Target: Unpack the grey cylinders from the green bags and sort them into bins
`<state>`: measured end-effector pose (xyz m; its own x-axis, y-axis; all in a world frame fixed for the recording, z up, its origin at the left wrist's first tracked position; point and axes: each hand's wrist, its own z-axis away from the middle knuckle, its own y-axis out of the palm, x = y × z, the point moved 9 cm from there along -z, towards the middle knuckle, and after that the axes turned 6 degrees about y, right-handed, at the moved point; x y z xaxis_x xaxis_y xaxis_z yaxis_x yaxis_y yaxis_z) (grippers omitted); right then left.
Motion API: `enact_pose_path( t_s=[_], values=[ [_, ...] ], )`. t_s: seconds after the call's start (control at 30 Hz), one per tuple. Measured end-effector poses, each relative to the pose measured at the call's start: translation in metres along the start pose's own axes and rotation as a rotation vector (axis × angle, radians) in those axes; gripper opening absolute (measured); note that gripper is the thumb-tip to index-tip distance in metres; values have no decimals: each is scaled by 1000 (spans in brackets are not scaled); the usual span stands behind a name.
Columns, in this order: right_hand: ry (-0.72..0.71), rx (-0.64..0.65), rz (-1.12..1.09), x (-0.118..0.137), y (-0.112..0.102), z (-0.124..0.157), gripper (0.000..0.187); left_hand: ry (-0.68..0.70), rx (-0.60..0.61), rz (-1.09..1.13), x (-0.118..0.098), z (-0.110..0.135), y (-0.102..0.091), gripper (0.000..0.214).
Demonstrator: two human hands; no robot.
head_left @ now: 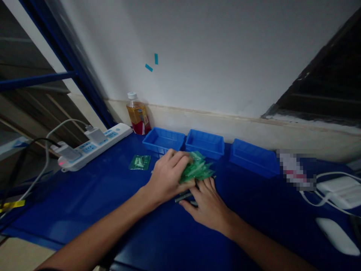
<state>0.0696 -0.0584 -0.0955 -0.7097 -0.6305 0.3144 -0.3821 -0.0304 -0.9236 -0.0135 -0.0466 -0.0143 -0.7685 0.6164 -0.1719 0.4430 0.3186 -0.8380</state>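
Observation:
My left hand (170, 175) is closed around a bunch of green, clear-plastic packets (197, 168), held low over the blue table (158, 233). Just below them, my right hand (210, 203) reaches in with its fingers spread and pointing down at the tabletop. Between the two hands lie some dark, thin stick-like pieces (183, 197), partly covered by my right fingers; I cannot make out their kind. A single green packet with small pale pieces inside (140, 162) lies flat to the left of my left hand.
Three blue trays, left (163, 146), middle (204, 153) and right (254, 167), stand along the wall. A drink bottle (138, 114) and a power strip (96, 148) with plugged-in chargers are at left. White corded devices (341, 192) and a white mouse (337, 235) sit at right.

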Motion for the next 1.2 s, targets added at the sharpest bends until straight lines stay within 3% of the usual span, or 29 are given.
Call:
enact_pose_path(
  t_s=[0.1, 0.23, 0.37, 0.5, 0.57, 0.7, 0.77, 0.83, 0.93, 1.03, 1.13, 1.2],
  values=[
    [-25, -99, 8, 1, -11, 9, 28, 35, 3, 3, -1, 13, 26, 30],
    [-107, -361, -44, 1, -42, 22, 9, -14, 67, -23, 3, 21, 44, 41],
    [-168, -527, -74, -5, -59, 25, 15, -62, 178, -2, -2, 21, 49, 62],
    [-164, -517, -117, -10, -60, 21, 16, -42, 370, 95, -2, 19, 37, 92],
    [-161, -540, -151, -13, -63, 20, 12, -81, 424, 136, 11, 16, 25, 99],
    [-60, -629, -102, -38, -77, 11, 6, -288, 309, 47, 72, 10, 7, 57],
    [97, -658, 37, -65, -86, 1, 15, -310, 340, -15, 100, 9, 20, 47],
    [289, -654, 193, -97, -94, -10, 38, -257, 403, -73, 119, 6, 40, 39],
    [446, -529, 307, -136, -93, -29, 60, -186, 417, -91, 134, -5, 61, 32],
    [460, -397, 251, -156, -80, -44, 56, -182, 405, -93, 140, -19, 68, 31],
    [371, -393, 166, -155, -74, -53, 42, -198, 427, -66, 141, -32, 71, 32],
    [322, -412, 162, -150, -71, -56, 36, -210, 404, -41, 142, -42, 70, 46]
  ],
)
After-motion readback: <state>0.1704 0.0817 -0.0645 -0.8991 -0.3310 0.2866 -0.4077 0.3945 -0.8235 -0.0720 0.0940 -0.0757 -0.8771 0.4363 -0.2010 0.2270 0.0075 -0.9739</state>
